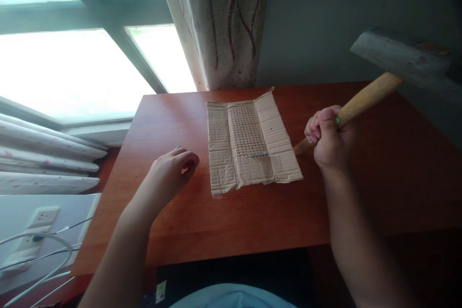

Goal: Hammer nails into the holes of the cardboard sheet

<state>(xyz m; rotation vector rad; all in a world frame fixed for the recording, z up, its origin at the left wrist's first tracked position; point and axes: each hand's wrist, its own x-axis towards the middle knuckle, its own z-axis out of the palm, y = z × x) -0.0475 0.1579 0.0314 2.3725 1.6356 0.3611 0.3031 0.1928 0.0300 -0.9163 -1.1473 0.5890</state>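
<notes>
My right hand [330,137] is closed round the wooden handle of a hammer [375,89], whose grey metal head is raised up at the right, above the table. A flattened piece of cardboard [252,142] lies on the reddish wooden table [224,221]; its middle panel is full of small holes. A short row of nails [260,154] stands at the lower end of the holes. My left hand [173,171] hovers left of the cardboard with its fingers curled in a pinch; I cannot make out what it holds, if anything.
A patterned curtain [224,19] hangs behind the table beside a bright window [72,67]. Lower left are a wall socket [41,219] and white cables [39,250]. The table's near edge is just in front of my body.
</notes>
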